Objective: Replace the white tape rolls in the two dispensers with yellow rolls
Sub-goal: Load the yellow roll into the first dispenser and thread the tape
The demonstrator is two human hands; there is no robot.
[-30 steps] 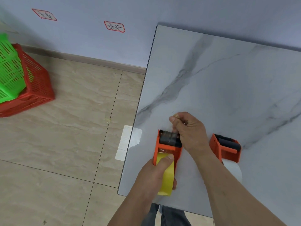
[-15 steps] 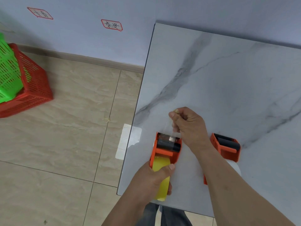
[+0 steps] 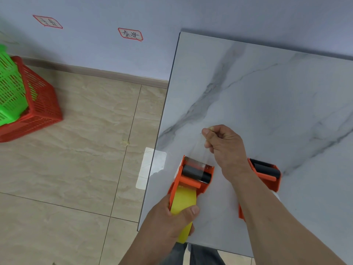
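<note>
An orange tape dispenser point(image 3: 193, 174) lies near the front left corner of the marble table point(image 3: 267, 104), loaded with a yellow tape roll point(image 3: 184, 201). My left hand point(image 3: 172, 219) grips that roll and the dispenser's rear. My right hand point(image 3: 225, 146) pinches the thin, nearly clear tape end point(image 3: 200, 150), stretched up and away from the dispenser's toothed blade. A second orange dispenser point(image 3: 265, 173) lies to the right, partly hidden by my right forearm, with a white roll point(image 3: 276, 196) just showing.
A red basket point(image 3: 38, 109) holding a green basket point(image 3: 9, 88) stands on the tiled floor at the left. A white patch point(image 3: 150, 167) lies on the floor by the table's left edge. The wall carries two red-edged labels point(image 3: 130, 34).
My right hand has pulled the tape end farther from the blade, up and away across the table. The left hand keeps its hold on the yellow roll.
</note>
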